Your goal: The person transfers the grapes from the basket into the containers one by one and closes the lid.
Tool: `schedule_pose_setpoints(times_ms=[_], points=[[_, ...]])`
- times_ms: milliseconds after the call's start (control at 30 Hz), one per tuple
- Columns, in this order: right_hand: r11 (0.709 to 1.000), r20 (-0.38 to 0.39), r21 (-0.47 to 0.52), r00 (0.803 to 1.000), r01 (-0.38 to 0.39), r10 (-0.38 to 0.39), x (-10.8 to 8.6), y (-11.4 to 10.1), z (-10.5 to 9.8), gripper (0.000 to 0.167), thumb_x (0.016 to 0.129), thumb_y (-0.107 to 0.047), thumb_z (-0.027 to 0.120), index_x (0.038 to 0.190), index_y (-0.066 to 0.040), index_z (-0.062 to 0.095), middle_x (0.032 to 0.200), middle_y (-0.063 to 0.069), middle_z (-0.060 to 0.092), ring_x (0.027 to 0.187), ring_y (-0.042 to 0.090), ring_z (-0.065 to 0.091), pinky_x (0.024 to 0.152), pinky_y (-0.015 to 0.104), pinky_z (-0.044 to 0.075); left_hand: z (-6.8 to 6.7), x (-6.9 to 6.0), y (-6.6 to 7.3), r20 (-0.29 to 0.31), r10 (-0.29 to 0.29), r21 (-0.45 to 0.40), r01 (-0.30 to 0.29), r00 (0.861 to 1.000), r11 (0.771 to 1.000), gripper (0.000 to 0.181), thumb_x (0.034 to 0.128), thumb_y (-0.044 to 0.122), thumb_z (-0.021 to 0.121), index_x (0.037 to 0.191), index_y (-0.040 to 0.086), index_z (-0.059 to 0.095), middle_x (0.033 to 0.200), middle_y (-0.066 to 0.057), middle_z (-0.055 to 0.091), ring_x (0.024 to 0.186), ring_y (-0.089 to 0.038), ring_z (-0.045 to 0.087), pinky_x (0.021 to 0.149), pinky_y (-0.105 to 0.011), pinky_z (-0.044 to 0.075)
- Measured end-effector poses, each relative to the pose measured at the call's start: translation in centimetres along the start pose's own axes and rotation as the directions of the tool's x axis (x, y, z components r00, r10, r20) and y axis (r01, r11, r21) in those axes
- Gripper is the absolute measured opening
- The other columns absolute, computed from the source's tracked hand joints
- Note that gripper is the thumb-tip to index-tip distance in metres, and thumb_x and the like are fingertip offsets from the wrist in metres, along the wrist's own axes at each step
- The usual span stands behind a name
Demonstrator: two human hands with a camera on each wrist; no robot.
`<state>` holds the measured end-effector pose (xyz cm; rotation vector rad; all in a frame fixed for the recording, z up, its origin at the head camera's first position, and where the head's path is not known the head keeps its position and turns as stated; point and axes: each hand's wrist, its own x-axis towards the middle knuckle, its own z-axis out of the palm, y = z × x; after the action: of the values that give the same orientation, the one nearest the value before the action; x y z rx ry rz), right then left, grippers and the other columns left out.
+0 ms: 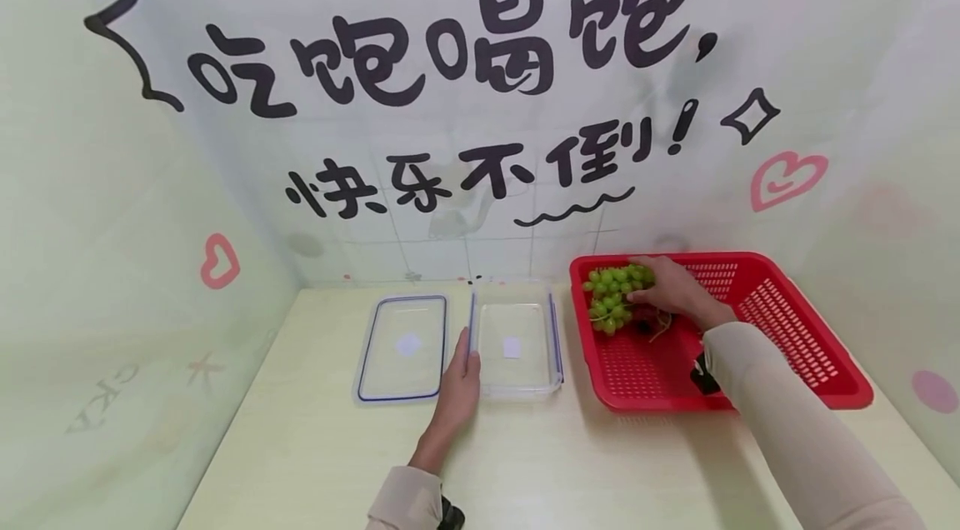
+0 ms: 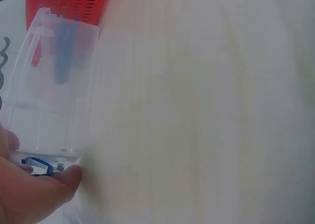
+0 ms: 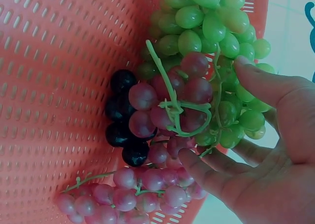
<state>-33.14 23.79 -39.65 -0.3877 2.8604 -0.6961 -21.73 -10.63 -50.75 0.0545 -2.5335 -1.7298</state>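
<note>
My left hand holds the left side of a clear lidless food box; in the left wrist view its thumb and fingers lie about the box's edge by a blue-trimmed latch. Inside the red basket, my right hand is at a bunch of green grapes. The right wrist view has that hand's fingers spread and fairly straight, touching the green grapes, with one fingertip by the red grapes. Black grapes and a pinkish bunch lie beside them.
A clear lid with a blue seal lies flat on the pale table, left of the box. Behind stands a wall sheet with large dark lettering. Basket walls rise around the right hand.
</note>
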Motion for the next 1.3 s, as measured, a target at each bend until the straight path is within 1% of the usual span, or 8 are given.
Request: schedule_pose_setpoints(times_ms=[133, 267, 400, 700, 967, 1133, 1200, 1300], points=[[1.000, -0.016, -0.018, 1.000, -0.002, 0.002, 0.2, 0.2, 0.2, 0.067, 0.089, -0.019, 0.074, 0.144, 0.005, 0.044, 0.135, 0.031, 0.052, 0.122, 0.045, 0.051, 0.104, 0.064, 0.042, 0.0, 0.0, 0.0, 0.018, 0.004, -0.015, -0.004, 1.000, 1.000, 0.054, 0.1092, 0.021, 0.034, 0.158, 0.005, 0.019, 0.162, -0.020, 0.024, 0.148, -0.040, 0.022, 0.121, -0.056, 0.019], [0.999, -0.023, -0.038, 1.000, -0.003, 0.002, 0.4, 0.4, 0.3, 0.064, 0.090, -0.018, 0.074, 0.142, 0.006, 0.045, 0.134, 0.033, 0.052, 0.121, 0.047, 0.051, 0.102, 0.063, 0.043, 0.1, 0.0, -0.1, 0.016, 0.000, -0.016, 0.000, 1.000, 1.000, 0.053, 0.1094, 0.022, 0.033, 0.158, 0.005, 0.019, 0.161, -0.021, 0.025, 0.148, -0.041, 0.022, 0.121, -0.057, 0.018], [0.999, -0.029, -0.050, 0.999, -0.017, 0.015, 0.4, 0.5, 0.5, 0.062, 0.090, -0.016, 0.073, 0.142, 0.005, 0.046, 0.134, 0.033, 0.052, 0.123, 0.047, 0.051, 0.102, 0.063, 0.043, 0.2, -0.1, 0.0, 0.010, -0.008, -0.015, 0.009, 1.000, 1.000, 0.053, 0.1094, 0.021, 0.032, 0.158, 0.006, 0.019, 0.161, -0.021, 0.025, 0.148, -0.041, 0.022, 0.121, -0.057, 0.018], [0.998, -0.056, -0.043, 0.997, -0.047, 0.044, 0.4, 0.6, 0.5, 0.057, 0.090, -0.011, 0.072, 0.140, 0.003, 0.049, 0.129, 0.029, 0.056, 0.116, 0.043, 0.054, 0.102, 0.063, 0.045, 0.1, -0.2, 0.0, 0.022, 0.006, -0.016, -0.005, 1.000, 1.000, 0.053, 0.1096, 0.022, 0.031, 0.158, 0.004, 0.018, 0.162, -0.022, 0.023, 0.148, -0.041, 0.021, 0.121, -0.057, 0.018], [0.999, -0.107, -0.040, 0.994, -0.016, 0.012, 0.0, 1.0, 0.2, 0.055, 0.091, -0.009, 0.070, 0.139, 0.005, 0.049, 0.132, 0.032, 0.054, 0.117, 0.046, 0.053, 0.100, 0.062, 0.045, 0.2, -0.2, -0.1, 0.009, 0.000, -0.025, 0.001, 1.000, 1.000, 0.053, 0.1095, 0.021, 0.031, 0.158, 0.005, 0.018, 0.162, -0.020, 0.023, 0.149, -0.041, 0.020, 0.121, -0.057, 0.017], [1.000, -0.116, -0.016, 0.993, -0.009, 0.008, -0.3, 0.9, -0.3, 0.053, 0.092, -0.008, 0.066, 0.140, 0.005, 0.048, 0.129, 0.032, 0.054, 0.110, 0.043, 0.055, 0.095, 0.060, 0.049, 0.3, -0.3, -0.1, 0.012, 0.006, -0.035, -0.005, 1.000, 0.999, 0.053, 0.1096, 0.020, 0.031, 0.158, 0.004, 0.017, 0.162, -0.021, 0.022, 0.149, -0.040, 0.019, 0.122, -0.056, 0.016], [1.000, -0.132, -0.010, 0.991, 0.000, -0.002, -0.4, 0.9, -0.4, 0.051, 0.093, -0.008, 0.065, 0.139, 0.005, 0.048, 0.129, 0.032, 0.053, 0.108, 0.043, 0.056, 0.093, 0.060, 0.050, 0.2, -0.3, 0.0, 0.012, 0.008, -0.039, -0.007, 1.000, 0.999, 0.053, 0.1096, 0.020, 0.030, 0.158, 0.004, 0.017, 0.162, -0.021, 0.022, 0.149, -0.040, 0.019, 0.122, -0.057, 0.016], [1.000, -0.162, 0.000, 0.987, 0.010, -0.009, -0.5, 0.8, -0.7, 0.049, 0.094, -0.007, 0.065, 0.139, 0.006, 0.049, 0.130, 0.032, 0.051, 0.111, 0.044, 0.053, 0.095, 0.061, 0.049, 0.2, -0.2, 0.0, 0.014, 0.005, -0.039, -0.005, 1.000, 0.999, 0.053, 0.1096, 0.019, 0.030, 0.158, 0.004, 0.017, 0.162, -0.020, 0.021, 0.149, -0.040, 0.019, 0.122, -0.057, 0.016]])
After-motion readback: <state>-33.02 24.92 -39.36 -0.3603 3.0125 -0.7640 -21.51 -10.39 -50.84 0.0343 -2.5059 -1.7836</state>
